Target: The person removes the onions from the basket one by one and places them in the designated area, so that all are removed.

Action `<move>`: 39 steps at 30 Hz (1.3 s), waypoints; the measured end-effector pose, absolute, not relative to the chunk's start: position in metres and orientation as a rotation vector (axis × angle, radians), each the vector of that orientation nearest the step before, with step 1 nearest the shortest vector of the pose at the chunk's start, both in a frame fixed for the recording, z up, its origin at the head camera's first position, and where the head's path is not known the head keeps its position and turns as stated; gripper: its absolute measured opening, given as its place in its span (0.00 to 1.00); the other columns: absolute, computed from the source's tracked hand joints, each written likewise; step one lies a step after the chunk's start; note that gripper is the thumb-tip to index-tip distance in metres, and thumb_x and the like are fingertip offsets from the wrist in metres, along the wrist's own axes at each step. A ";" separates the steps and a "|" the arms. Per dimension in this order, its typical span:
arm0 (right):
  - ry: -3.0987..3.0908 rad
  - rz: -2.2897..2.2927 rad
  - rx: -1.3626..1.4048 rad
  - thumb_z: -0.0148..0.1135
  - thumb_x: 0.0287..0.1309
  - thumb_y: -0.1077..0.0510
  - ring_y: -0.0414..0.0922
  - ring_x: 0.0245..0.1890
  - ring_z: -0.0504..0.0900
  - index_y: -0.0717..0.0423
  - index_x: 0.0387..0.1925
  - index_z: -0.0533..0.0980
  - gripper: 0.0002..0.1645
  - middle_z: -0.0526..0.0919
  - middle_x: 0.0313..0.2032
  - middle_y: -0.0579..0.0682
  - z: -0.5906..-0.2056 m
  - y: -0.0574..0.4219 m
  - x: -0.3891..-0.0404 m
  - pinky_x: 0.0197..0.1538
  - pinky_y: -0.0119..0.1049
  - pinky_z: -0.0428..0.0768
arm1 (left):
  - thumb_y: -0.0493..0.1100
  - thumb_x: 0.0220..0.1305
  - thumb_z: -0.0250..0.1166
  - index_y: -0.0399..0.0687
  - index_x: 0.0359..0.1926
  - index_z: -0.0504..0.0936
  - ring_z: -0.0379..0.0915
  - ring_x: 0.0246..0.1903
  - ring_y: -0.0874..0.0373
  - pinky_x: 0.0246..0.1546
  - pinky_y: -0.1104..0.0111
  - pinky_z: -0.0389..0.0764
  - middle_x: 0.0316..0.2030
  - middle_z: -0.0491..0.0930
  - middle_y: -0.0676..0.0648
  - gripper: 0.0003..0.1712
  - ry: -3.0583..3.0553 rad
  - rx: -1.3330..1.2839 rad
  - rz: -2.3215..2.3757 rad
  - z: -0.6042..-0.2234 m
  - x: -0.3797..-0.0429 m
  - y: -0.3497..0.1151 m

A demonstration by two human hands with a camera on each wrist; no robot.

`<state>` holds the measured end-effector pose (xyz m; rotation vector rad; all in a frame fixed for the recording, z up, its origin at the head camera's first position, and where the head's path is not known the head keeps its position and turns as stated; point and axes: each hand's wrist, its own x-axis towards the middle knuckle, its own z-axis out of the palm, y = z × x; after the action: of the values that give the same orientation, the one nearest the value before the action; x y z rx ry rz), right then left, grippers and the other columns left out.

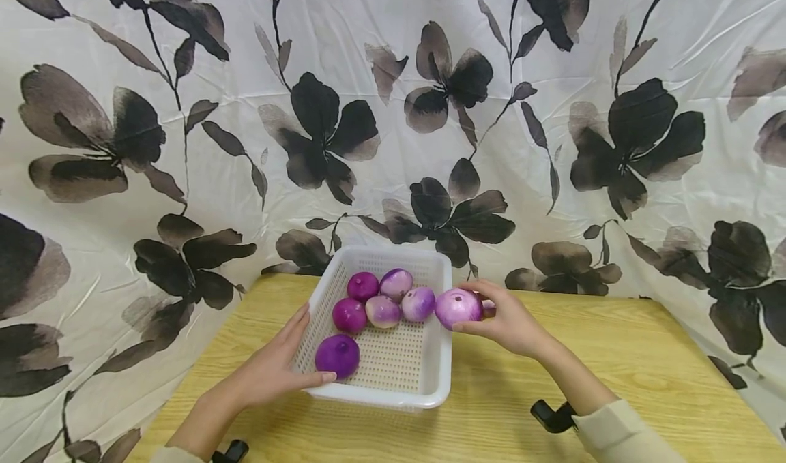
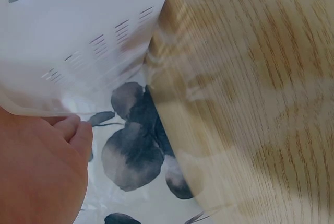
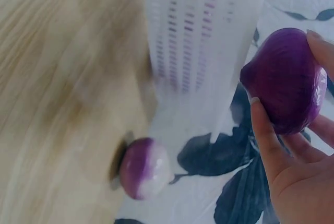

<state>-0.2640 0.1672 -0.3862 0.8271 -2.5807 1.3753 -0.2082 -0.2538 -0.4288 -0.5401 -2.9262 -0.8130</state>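
A white plastic basket [image 1: 437,381] with perforated walls stands on the table, holding several purple onions [image 1: 350,315]. My left hand [image 1: 273,367] grips its left rim, thumb over the edge beside the nearest onion [image 1: 337,356]. In the left wrist view the fingers of that hand [image 2: 47,166] lie against the basket's rim. Just outside the right rim, my right hand [image 1: 506,320] holds a large purple onion [image 1: 458,308] between thumb and fingers. The right wrist view shows this onion [image 3: 284,80] raised beside the basket wall [image 3: 193,36].
Another purple-and-white onion [image 3: 145,169] lies on the table right of the basket, mostly hidden behind my right hand in the head view. The wooden table [image 1: 614,374] ends at a white cloth [image 1: 381,176] with dark flowers.
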 end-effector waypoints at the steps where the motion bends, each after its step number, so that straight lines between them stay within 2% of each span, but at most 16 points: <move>1: -2.585 1.365 0.822 0.83 0.48 0.52 0.51 0.52 0.82 0.57 0.62 0.77 0.40 0.80 0.58 0.54 -0.387 0.169 -0.264 0.51 0.40 0.87 | 0.77 0.53 0.69 0.36 0.81 0.44 0.45 0.77 0.33 0.70 0.36 0.60 0.82 0.38 0.39 0.74 -2.929 -0.537 -0.815 -0.428 -0.208 -0.254; 12: -2.610 1.299 0.787 0.82 0.50 0.53 0.54 0.50 0.83 0.64 0.61 0.76 0.40 0.80 0.57 0.61 -0.399 0.195 -0.268 0.47 0.43 0.88 | 0.77 0.53 0.68 0.36 0.81 0.44 0.46 0.77 0.33 0.70 0.37 0.60 0.82 0.38 0.39 0.74 -2.931 -0.539 -0.811 -0.428 -0.207 -0.254; 25: -2.621 1.133 0.666 0.82 0.49 0.50 0.55 0.48 0.83 0.64 0.59 0.78 0.39 0.82 0.53 0.60 -0.408 0.231 -0.277 0.43 0.40 0.86 | 0.77 0.53 0.69 0.36 0.81 0.44 0.45 0.77 0.33 0.70 0.37 0.59 0.82 0.38 0.39 0.74 -2.928 -0.541 -0.826 -0.427 -0.206 -0.254; 34: -2.654 1.091 0.579 0.81 0.50 0.52 0.57 0.48 0.83 0.66 0.60 0.76 0.39 0.82 0.54 0.64 -0.410 0.251 -0.288 0.41 0.39 0.85 | 0.77 0.53 0.68 0.36 0.81 0.44 0.46 0.77 0.33 0.70 0.37 0.60 0.82 0.38 0.39 0.74 -2.930 -0.535 -0.808 -0.427 -0.207 -0.254; 39: -2.653 1.071 0.556 0.81 0.50 0.53 0.59 0.48 0.83 0.68 0.60 0.76 0.39 0.82 0.54 0.65 -0.413 0.259 -0.292 0.43 0.44 0.86 | 0.77 0.53 0.68 0.36 0.81 0.44 0.45 0.77 0.33 0.70 0.37 0.59 0.82 0.38 0.39 0.74 -2.933 -0.537 -0.805 -0.429 -0.207 -0.254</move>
<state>-0.2919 0.2591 -0.4129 0.5557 -2.6529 1.0712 -0.2067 -0.2538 -0.4286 -0.5366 -2.9334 -0.8047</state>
